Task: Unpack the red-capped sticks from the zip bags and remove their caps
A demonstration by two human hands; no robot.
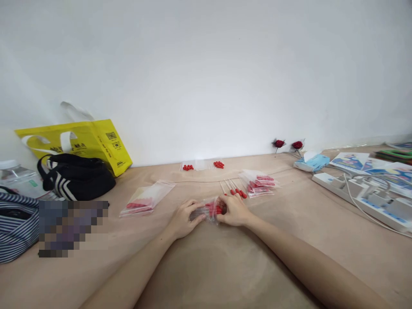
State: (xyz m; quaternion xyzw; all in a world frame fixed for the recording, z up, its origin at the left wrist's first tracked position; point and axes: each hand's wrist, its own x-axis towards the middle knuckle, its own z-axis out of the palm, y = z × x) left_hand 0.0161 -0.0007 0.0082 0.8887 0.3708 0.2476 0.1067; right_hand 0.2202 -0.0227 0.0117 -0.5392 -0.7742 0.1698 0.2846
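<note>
My left hand (184, 217) and my right hand (234, 209) meet over a small clear plastic bag (209, 210) lying on the beige tabletop. Both hands pinch the bag, which holds red-tipped white sticks. Just beyond my right hand lie a few loose red-tipped sticks (234, 189). A pile of filled clear bags (259, 183) sits to the right of those. Another stack of bags (146, 199) rests to the left of my left hand.
A yellow carrier bag (93, 141) and a black striped bag (77, 177) stand at the back left. Small red pieces (219, 164) lie near the wall. At right are two red roses (288, 144), a tissue pack (311, 162), a power strip with cables (363, 193) and printed booklets (350, 161).
</note>
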